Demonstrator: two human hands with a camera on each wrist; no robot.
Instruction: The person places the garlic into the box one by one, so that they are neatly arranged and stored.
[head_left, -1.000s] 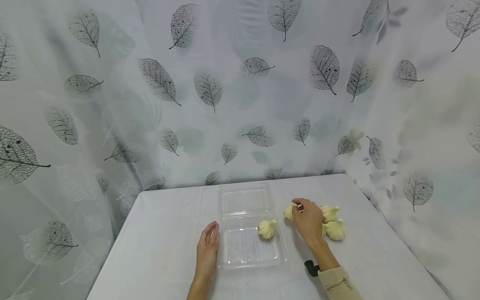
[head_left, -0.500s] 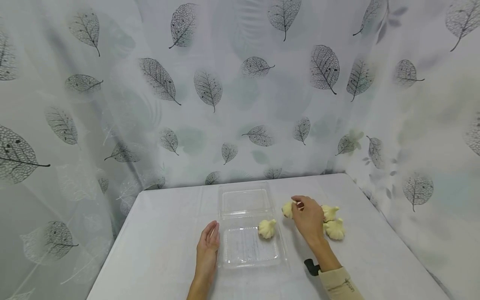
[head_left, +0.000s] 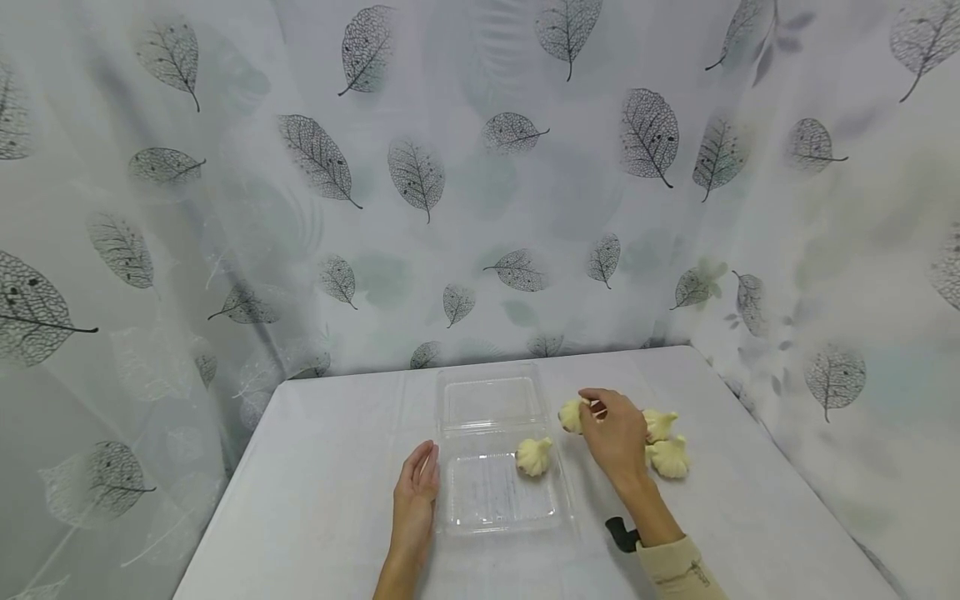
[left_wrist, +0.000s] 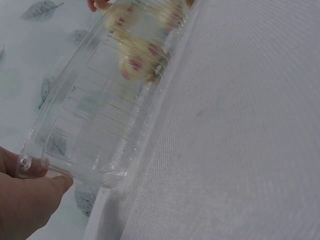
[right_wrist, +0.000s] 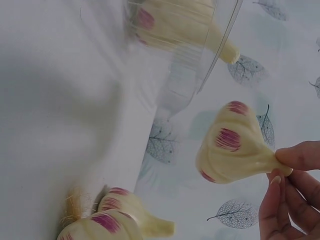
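Note:
A clear plastic clamshell container (head_left: 501,492) lies opened flat on the white table, its lid folded back. One cream garlic bulb (head_left: 533,457) with purple patches sits at the right of its base. My left hand (head_left: 416,500) is at the container's left side; in the left wrist view the thumb (left_wrist: 52,192) and a finger pinch its rim. With thumb and fingertips, my right hand (head_left: 617,433) pinches another garlic bulb (right_wrist: 232,145) by its stem, raised right of the container. Beyond that hand, more garlic bulbs (head_left: 669,457) lie on the table, partly covered by it.
The white-covered table (head_left: 337,467) reaches back to a leaf-printed curtain (head_left: 465,183), which also hangs on both sides. A black device (head_left: 622,534) is worn at the right wrist, beside a beige sleeve (head_left: 678,567).
My right hand has shifted slightly left and away from me, carrying its garlic bulb nearer to the container. The left hand and the container have stayed put.

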